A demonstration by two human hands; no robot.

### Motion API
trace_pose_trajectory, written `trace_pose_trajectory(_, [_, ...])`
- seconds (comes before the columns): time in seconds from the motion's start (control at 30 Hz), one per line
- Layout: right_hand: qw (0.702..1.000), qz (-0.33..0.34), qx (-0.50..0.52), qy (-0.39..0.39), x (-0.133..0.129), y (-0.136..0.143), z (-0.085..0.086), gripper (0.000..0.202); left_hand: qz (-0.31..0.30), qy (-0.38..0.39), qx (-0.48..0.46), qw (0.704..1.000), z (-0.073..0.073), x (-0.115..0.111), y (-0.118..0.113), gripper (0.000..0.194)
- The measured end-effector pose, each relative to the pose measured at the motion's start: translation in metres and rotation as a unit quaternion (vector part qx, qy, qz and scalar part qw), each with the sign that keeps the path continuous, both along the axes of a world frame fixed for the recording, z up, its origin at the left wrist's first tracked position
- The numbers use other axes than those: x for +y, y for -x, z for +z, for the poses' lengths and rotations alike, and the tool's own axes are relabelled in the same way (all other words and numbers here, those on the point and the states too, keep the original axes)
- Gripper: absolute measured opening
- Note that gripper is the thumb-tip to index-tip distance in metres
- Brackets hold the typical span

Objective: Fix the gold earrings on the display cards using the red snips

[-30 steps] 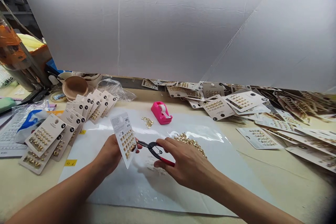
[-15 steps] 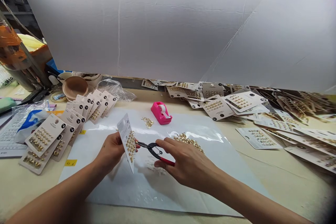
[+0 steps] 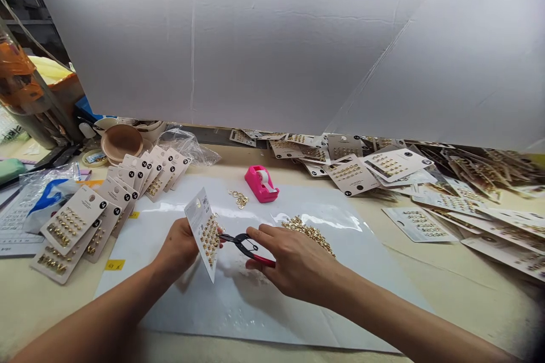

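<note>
Pinching tilted card (image 3: 197, 221) in left hand (image 3: 177, 247). Holding pliers (image 3: 239, 239) in right hand (image 3: 293, 258), pointing at card, just beside left hand; cannot tell if biting any gold bits (image 3: 209, 238). Could bend gold bits by squeezing too hard, or scratch card by slipping.

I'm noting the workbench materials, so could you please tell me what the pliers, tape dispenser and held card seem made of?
Pliers: probably metal, dark with a slight sheen; the visible red grip looks plastic-coated.
Tape dispenser: likely moulded plastic, smooth, glossy and evenly pink.
Held card: probably paperboard, thin, pale and printed, though plastic is possible.
</note>
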State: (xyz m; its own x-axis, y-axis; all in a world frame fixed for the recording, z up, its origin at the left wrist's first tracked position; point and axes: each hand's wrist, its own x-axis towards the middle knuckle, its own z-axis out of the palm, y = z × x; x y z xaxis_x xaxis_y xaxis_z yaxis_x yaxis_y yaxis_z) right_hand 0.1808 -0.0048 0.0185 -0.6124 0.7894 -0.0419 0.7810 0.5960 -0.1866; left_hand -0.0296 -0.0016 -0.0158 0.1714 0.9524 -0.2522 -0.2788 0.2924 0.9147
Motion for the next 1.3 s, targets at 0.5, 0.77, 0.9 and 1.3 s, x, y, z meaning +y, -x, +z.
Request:
trace_pose_trajectory(0.5, [0.945, -0.316, -0.08, -0.03, 0.051, -0.118, -0.029, 0.058, 0.078, 0.026, -0.068, 0.994, 0.003, 0.002, 0.001, 0.021])
trace_pose_trajectory(0.77, [0.931, -0.306, -0.195, -0.034, 0.076, -0.152, -0.063, 0.056, 0.069, 0.009, -0.041, 0.997, 0.001, 0.004, 0.002, 0.012])
trace_pose_trajectory(0.9, [0.942, -0.286, -0.163, -0.072, 0.069, -0.143, -0.056, 0.045, 0.065, 0.004, -0.037, 0.997, 0.0, 0.004, 0.002, 0.012])
trace_pose_trajectory(1.3, [0.995, 0.086, -0.034, 0.026, 0.005, 0.018, -0.015, 0.016, 0.078, -0.007, -0.041, 0.996, -0.003, 0.005, 0.001, 0.014])
